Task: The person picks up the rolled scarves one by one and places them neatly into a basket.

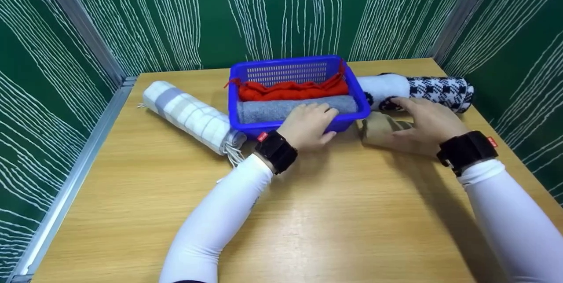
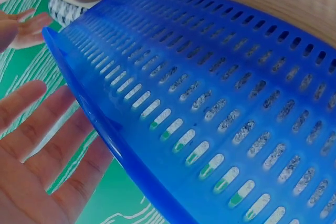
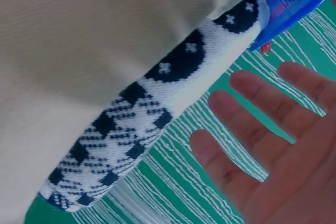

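Note:
My left hand (image 1: 308, 126) is over the front rim of a blue plastic basket (image 1: 235, 98), its fingers extended above a rolled grey cloth (image 1: 264, 111). In the left wrist view those fingers spread beside the basket's slotted wall (image 2: 173, 93). Behind the grey roll inside the basket lies a rolled red cloth (image 1: 290, 91) with tasselled ends. My right hand (image 1: 433, 124) hovers around a tan rolled cloth (image 1: 378, 129) to the basket's right. Its fingers are spread in the right wrist view, next to the beige fabric (image 3: 94, 40), without curling round it.
A black-and-white patterned roll (image 1: 435, 91) lies behind the tan one, close to the basket. On the left, a white and grey plaid roll (image 1: 189, 113) with fringe touches or nearly touches the basket. Green panels with white lines (image 1: 286, 14) enclose the wooden table (image 1: 281, 221).

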A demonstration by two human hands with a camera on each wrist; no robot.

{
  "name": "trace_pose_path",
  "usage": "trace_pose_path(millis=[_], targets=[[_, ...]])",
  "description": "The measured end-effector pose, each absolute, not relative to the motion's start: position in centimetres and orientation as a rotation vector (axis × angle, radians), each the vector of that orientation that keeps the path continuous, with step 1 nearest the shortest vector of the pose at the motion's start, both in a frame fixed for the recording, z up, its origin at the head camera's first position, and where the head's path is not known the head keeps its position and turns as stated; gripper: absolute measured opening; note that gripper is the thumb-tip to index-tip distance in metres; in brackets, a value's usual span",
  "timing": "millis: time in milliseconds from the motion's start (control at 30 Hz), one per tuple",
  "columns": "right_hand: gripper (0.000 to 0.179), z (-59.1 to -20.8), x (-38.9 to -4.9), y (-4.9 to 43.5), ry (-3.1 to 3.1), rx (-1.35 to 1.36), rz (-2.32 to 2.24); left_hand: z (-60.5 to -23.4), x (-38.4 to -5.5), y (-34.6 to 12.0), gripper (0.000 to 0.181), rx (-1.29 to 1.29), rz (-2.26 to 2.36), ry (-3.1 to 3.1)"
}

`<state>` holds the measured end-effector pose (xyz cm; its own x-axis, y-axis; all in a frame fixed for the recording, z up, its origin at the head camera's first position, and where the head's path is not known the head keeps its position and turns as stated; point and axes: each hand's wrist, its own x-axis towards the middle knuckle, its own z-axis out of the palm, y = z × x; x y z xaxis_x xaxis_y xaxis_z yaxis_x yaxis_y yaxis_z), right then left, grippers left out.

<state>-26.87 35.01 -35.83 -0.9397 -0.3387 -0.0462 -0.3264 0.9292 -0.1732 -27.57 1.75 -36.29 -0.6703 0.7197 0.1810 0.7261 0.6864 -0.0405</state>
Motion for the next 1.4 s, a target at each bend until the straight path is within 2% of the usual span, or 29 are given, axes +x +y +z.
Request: trace_pose_path(millis=[267, 567, 967, 1400], targets=[[0.104, -36.6, -26.6, 37.0, 2.968, -0.438, -0.266, -36.4, -27.4, 2.2, 0.041, -1.212, -0.036, -2.699], [0.105, -37.5, -26.4, 39.1, 2.944, -0.434, -0.300, -36.4, -27.1, 2.5, 0.043, -1.224, -0.004, -2.690], [0.095, -38.5, -26.0, 41.0, 2.894, -0.425, -0.263, -36.6, -26.7, 3.1, 0.045, -1.263, 0.016, -2.669], [0.095, -40.0, -25.9, 42.7, 2.875, -0.429, -0.271, -36.7, -26.1, 4.1, 0.046, -1.321, 0.060, -2.611]])
